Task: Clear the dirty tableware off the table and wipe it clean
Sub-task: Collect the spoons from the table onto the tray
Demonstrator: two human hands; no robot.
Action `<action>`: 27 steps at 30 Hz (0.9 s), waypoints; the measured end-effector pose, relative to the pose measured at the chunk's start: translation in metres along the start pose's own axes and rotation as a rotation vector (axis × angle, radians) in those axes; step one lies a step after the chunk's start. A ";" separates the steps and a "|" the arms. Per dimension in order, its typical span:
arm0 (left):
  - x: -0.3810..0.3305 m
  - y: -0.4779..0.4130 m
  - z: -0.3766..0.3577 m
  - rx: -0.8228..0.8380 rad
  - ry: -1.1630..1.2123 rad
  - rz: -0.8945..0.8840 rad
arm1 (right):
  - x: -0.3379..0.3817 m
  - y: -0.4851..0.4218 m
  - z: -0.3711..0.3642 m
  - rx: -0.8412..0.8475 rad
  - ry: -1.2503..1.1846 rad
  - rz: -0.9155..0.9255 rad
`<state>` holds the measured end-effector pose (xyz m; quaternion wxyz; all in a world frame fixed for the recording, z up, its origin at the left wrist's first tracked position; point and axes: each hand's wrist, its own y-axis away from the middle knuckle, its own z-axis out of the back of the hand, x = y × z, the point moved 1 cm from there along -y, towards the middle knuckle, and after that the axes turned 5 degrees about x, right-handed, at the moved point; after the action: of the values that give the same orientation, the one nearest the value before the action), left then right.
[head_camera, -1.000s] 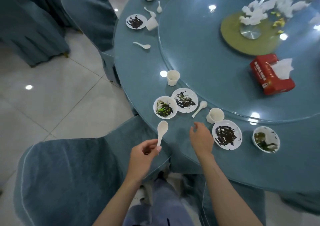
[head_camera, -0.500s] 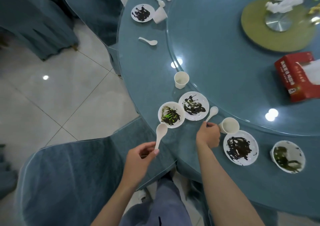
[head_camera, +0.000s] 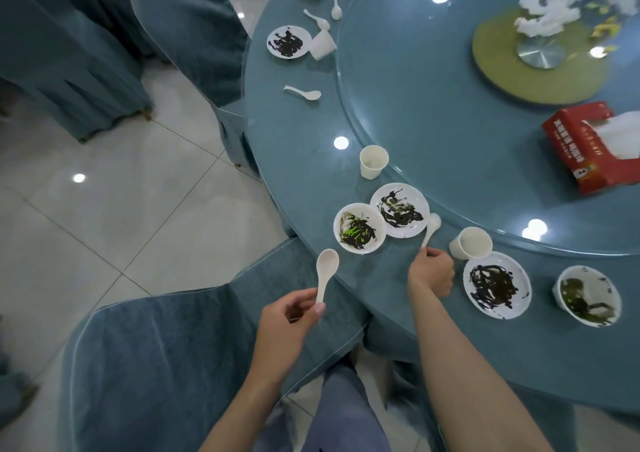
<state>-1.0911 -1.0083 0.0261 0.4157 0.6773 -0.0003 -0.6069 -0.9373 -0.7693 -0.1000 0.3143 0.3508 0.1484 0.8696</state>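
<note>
1. Nearest us, at lower centre of the frame, our left hand (head_camera: 287,316) has its grip clamped on the handle end of a white spoon (head_camera: 327,268). The spoon's bowl points up-frame, and it is held in the air above the blue chair (head_camera: 156,365), just off the surface (head_camera: 304,161).
2. Just beyond, our right hand (head_camera: 433,271) sits at the surface's near edge. Its grip is closed on the handle tip of a second spoon (head_camera: 431,228); how firm the pinch is we cannot tell.
3. That spoon's long axis runs up-frame and slightly right from the grip. Its bowl end lies just beside the smeared plate (head_camera: 400,214) and near the tipped cup (head_camera: 471,243). We judge the lift should draw it back along that axis, and the right hand is plainly the nearer.
4. Left of the plate a dirty bowl (head_camera: 359,228) sits rim against rim with it.
5. Farther up-frame an upright cup (head_camera: 373,161) and a lone spoon (head_camera: 303,92) wait, with more dishes at upper centre
</note>
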 end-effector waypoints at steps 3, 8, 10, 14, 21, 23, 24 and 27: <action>0.001 0.003 0.005 -0.001 0.028 0.024 | -0.005 0.006 0.001 0.018 0.026 -0.012; -0.003 0.006 0.007 0.004 0.032 0.011 | -0.003 0.008 0.007 0.067 -0.007 -0.042; -0.005 0.007 0.006 0.002 0.030 0.008 | 0.000 0.007 0.009 0.066 -0.042 -0.040; -0.003 0.005 0.004 -0.036 0.022 0.023 | 0.009 0.001 0.004 0.054 -0.088 -0.051; 0.001 0.006 0.001 -0.058 0.073 0.080 | 0.010 0.001 0.009 0.130 -0.167 -0.073; 0.000 0.008 0.001 -0.048 0.107 0.081 | 0.009 0.005 0.017 0.145 -0.163 -0.052; 0.000 0.009 0.002 -0.038 0.121 0.080 | 0.008 0.006 0.022 0.149 -0.166 -0.034; 0.002 0.013 0.006 -0.007 0.163 0.073 | 0.001 0.019 0.037 0.173 -0.174 0.044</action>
<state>-1.0890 -1.0209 0.0324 0.4385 0.7226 0.0110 -0.5343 -0.9209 -0.7816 -0.0642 0.2754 0.4538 0.1871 0.8266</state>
